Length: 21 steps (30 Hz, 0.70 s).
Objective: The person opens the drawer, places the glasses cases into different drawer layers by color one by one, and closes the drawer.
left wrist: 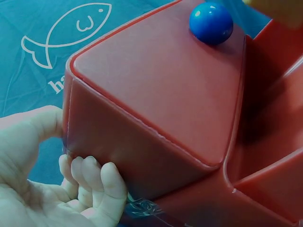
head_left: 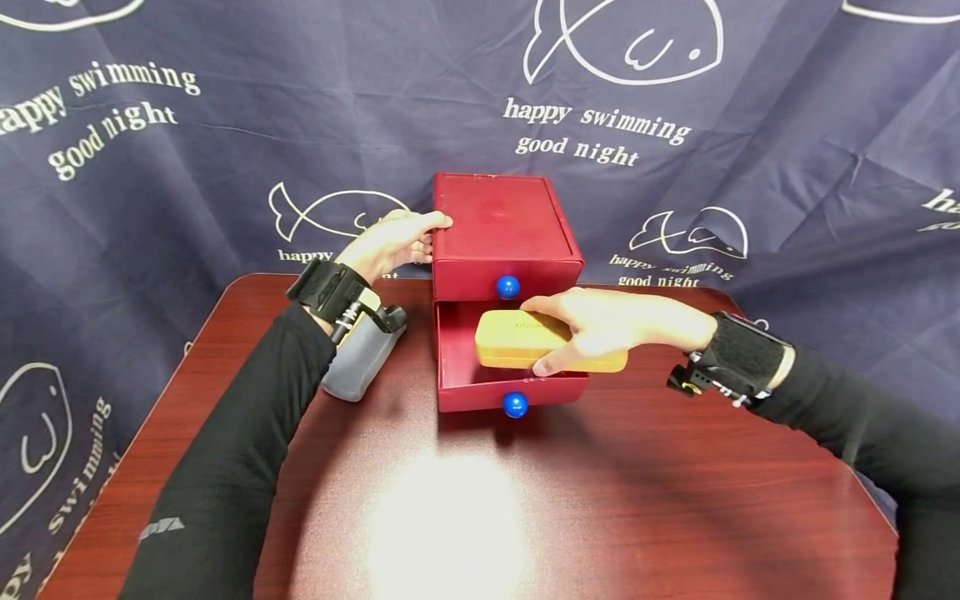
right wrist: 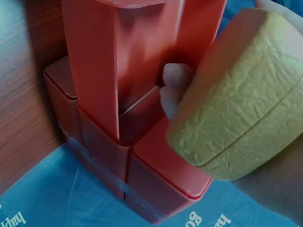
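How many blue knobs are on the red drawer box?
2. One knob sits on the closed top drawer; the other is on the open bottom drawer, below the yellow case. None seem hidden.

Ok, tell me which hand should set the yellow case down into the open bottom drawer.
Right hand: it already grips the yellow case over the open bottom drawer. Left hand steadies the red box.
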Each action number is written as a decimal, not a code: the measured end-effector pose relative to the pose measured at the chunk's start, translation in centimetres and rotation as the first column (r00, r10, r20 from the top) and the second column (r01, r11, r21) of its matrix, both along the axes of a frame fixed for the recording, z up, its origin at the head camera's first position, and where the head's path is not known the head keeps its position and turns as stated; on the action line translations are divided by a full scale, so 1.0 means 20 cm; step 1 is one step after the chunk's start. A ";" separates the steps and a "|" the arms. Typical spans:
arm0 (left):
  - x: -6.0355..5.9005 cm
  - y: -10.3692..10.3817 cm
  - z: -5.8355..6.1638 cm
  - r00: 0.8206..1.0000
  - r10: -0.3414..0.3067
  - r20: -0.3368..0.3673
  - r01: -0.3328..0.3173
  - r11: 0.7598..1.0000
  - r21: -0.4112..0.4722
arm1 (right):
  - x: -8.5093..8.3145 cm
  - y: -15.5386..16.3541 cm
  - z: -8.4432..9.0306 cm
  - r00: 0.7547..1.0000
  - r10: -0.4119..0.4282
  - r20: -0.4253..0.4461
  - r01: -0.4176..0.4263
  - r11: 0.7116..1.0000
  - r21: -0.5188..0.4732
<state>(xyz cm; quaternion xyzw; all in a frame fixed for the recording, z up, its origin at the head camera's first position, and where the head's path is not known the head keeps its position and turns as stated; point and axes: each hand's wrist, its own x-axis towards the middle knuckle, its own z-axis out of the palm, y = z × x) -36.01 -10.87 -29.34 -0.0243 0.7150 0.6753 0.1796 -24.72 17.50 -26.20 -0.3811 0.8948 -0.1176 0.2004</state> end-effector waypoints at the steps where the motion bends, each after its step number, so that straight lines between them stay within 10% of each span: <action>1: 0.00 0.00 0.00 1.000 0.001 -0.001 -0.001 1.000 -0.001 | -0.01 -0.01 0.00 1.000 -0.006 0.006 0.006 1.000 0.020; 21: 0.00 0.00 0.00 1.000 0.001 -0.008 -0.001 1.000 -0.013 | -0.09 -0.19 -0.11 0.994 -0.105 -0.032 0.109 0.940 0.325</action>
